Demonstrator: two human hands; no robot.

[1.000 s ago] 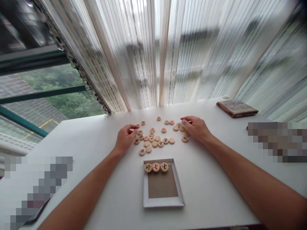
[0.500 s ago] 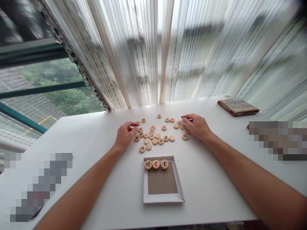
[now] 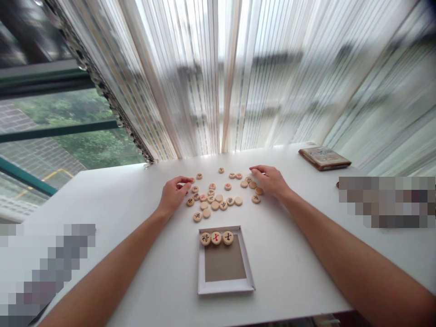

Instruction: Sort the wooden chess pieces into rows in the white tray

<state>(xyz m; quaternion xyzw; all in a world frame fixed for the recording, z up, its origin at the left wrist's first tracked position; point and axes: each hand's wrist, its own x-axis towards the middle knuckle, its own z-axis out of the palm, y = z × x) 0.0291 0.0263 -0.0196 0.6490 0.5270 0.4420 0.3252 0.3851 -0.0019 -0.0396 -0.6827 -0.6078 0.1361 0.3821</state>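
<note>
Xiangqi pieces, round wooden discs with black or red characters, lie scattered over the white table; some are plain side up. At the left edge of the group, my left hand [image 3: 174, 194] rests with fingers bent and a gap at the thumb. Its fingertips are beside a piece [image 3: 192, 180] they partly cover; contact is unclear. On the other side, my right hand [image 3: 270, 180] is open, its fingers stretched over the table by a small cluster of pieces [image 3: 252, 185]. Nearer me, a shallow white box [image 3: 250, 268] holds a row of three pieces [image 3: 216, 238] along its far side.
A brown-edged box or book [image 3: 324, 158] lies at the far right of the white table [image 3: 293, 263]. Striped curtains [image 3: 211, 81] hang behind the far edge, beside a green-framed window [image 3: 57, 136]. Blurred-out objects lie at left and right.
The view has shifted slightly, so everything sits a little further left and lower. Both hands stay close to the same pieces, and the three in the box have not moved.
</note>
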